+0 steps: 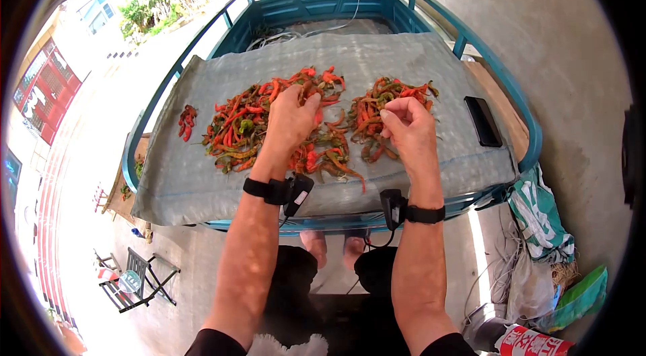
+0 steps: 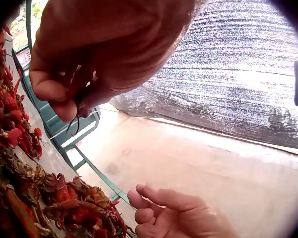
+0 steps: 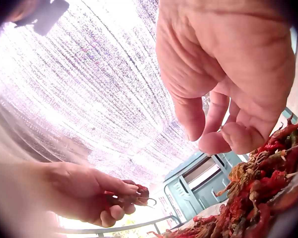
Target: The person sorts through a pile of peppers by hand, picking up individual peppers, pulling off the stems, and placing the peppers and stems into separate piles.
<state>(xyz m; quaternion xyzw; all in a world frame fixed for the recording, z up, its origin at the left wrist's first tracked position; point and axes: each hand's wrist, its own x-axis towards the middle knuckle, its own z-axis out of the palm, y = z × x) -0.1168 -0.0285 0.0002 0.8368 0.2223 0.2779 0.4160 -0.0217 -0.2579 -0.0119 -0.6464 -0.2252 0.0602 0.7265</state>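
My left hand (image 1: 291, 120) is over the larger heap of red and brown peppers (image 1: 235, 128). In the right wrist view, this hand (image 3: 97, 193) pinches a dark red pepper (image 3: 141, 191) with a thin curved stem; the left wrist view shows its fingers (image 2: 64, 101) closed round it. My right hand (image 1: 412, 128) hovers at the near edge of the smaller pepper heap (image 1: 383, 97). Its fingers are loosely bent with the thumb close to them, and no pepper shows between them in the right wrist view (image 3: 228, 94).
A grey sheet (image 1: 444, 154) covers the teal cart bed, bordered by teal rails (image 1: 498, 70). A black phone (image 1: 482, 121) lies at the right. A few peppers (image 1: 187, 122) sit apart at the left. Bags (image 1: 538, 215) lie beside the cart, and a folding chair (image 1: 138, 275) stands lower left.
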